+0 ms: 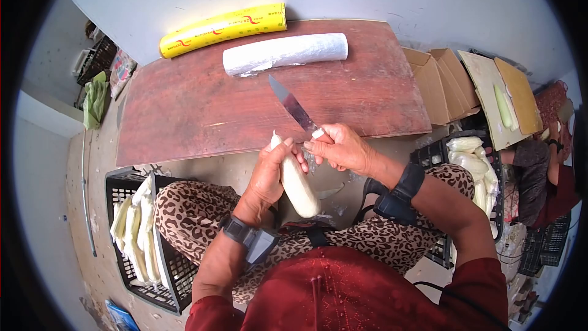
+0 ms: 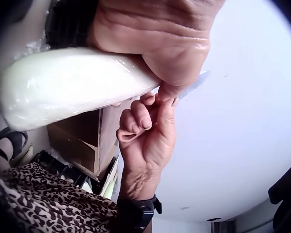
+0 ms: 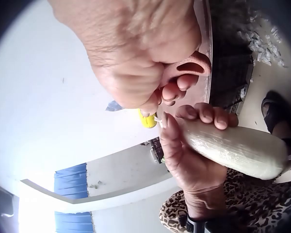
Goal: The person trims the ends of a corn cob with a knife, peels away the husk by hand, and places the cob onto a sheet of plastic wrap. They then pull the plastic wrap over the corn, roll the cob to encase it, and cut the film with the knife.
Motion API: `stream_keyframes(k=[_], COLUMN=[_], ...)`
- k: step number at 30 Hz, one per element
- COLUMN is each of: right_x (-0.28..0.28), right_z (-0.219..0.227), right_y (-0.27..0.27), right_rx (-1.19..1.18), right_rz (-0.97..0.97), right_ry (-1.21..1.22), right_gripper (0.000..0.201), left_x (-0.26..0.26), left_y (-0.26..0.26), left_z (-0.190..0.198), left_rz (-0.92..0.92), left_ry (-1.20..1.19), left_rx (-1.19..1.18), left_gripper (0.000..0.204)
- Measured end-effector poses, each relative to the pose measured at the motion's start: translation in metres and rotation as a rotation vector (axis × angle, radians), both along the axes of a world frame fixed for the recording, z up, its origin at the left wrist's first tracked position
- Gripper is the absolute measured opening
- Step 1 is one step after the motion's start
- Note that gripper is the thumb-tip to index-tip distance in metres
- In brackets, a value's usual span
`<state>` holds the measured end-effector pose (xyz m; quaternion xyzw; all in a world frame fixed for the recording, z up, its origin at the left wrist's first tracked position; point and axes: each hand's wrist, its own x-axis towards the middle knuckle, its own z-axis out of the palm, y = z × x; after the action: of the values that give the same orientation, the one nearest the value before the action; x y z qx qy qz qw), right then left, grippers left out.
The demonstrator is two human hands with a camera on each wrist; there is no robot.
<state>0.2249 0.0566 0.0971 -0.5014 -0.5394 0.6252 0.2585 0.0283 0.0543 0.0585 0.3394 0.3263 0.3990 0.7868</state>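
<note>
A pale, elongated vegetable [image 1: 298, 187] wrapped in clear film lies in my left hand [image 1: 267, 175], the fingers curled round its upper part. Its film ends in a thin twisted tip near my left thumb, best seen in the right wrist view. My right hand [image 1: 346, 150] grips a knife by its pinkish handle [image 3: 184, 68], which has a hole at the end. The knife blade [image 1: 291, 103] points up and away over the table. In the left wrist view the right fingertips [image 2: 146, 122] are right beside the left thumb, with the wrapped vegetable [image 2: 72, 85] stretching leftward.
On the reddish table [image 1: 202, 107] lie a white film roll [image 1: 288, 53] and a yellow printed roll [image 1: 223, 29]. Black crates with wrapped vegetables [image 1: 138, 233] stand at both sides. Cardboard boxes [image 1: 438, 86] stand to the right, near another person [image 1: 545, 171].
</note>
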Motion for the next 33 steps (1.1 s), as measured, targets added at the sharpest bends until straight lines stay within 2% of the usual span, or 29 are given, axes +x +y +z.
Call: stream_keyframes(k=[5, 10, 12, 22, 33], right_x=[-0.004, -0.005, -0.004, -0.006, -0.006], right_z=[-0.004, -0.010, -0.011, -0.016, -0.004], right_y=[-0.005, -0.009, -0.008, -0.008, -0.006], right_rx=[-0.091, -0.113, -0.125, -0.170, -0.129], right_rz=[-0.057, -0.034, -0.004, 0.048, 0.053], right_ry=[0.040, 0.104, 0.076, 0.195, 0.201], right_gripper=[0.039, 0.050, 0.058, 0.052, 0.050], left_x=[-0.009, -0.016, -0.017, -0.022, -0.013], left_y=[0.009, 0.014, 0.015, 0.022, 0.011], left_z=[0.007, 0.005, 0.007, 0.011, 0.008], left_rz=[0.249, 0.426, 0.449, 0.574, 0.433], left_ry=[-0.228, -0.264, -0.290, -0.363, -0.324], left_rx=[-0.206, -0.226, -0.224, -0.285, -0.242], left_gripper=[0.027, 0.026, 0.026, 0.027, 0.030])
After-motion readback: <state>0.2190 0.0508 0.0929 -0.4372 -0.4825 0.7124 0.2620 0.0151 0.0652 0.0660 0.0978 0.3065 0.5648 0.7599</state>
